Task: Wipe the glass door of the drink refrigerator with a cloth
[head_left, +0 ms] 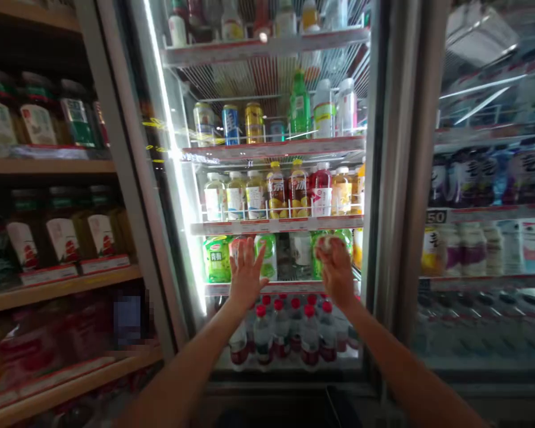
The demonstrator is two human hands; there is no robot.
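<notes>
My left hand (246, 274) is raised with fingers spread, palm forward, in front of the lit drinks cooler. Behind it are a green-labelled bottle (267, 255) and a partly hidden red-labelled one. My right hand (339, 273) is closed, fingertips bunched around a small pale crumpled wad (324, 245); whether this is cloth or paper I cannot tell. It is in front of green packages (345, 239) on the same shelf. Whether either hand touches a glass pane is unclear. A green drink pack (217, 260) stands left of my left hand.
Bottles with red caps (310, 333) stand on the cooler's bottom level. Tea bottles (276, 190) and cans (254, 123) fill shelves above. Wooden shelves with dark jars (38, 116) are at left. A metal door frame (405, 178) separates another stocked cooler at right.
</notes>
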